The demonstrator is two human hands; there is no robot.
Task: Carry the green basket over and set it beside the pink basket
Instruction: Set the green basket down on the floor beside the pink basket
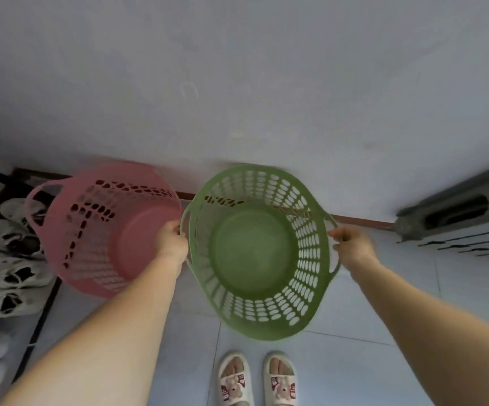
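The green basket (255, 315) is round, perforated plastic, empty, seen from above in the middle of the view. My left hand (172, 241) grips its left handle and my right hand (353, 244) grips its right handle. The pink basket (96, 230), same shape and also empty, stands just to the left, near the wall. The two baskets sit close side by side, with my left hand between them. I cannot tell whether the green basket rests on the floor or hangs just above it.
A shoe rack (36, 317) with several pale shoes (8, 271) fills the left edge. A grey radiator-like unit (460, 218) stands at the right by the wall. A white wall (237, 83) is straight ahead. My slippered feet (256, 379) stand on grey floor tiles.
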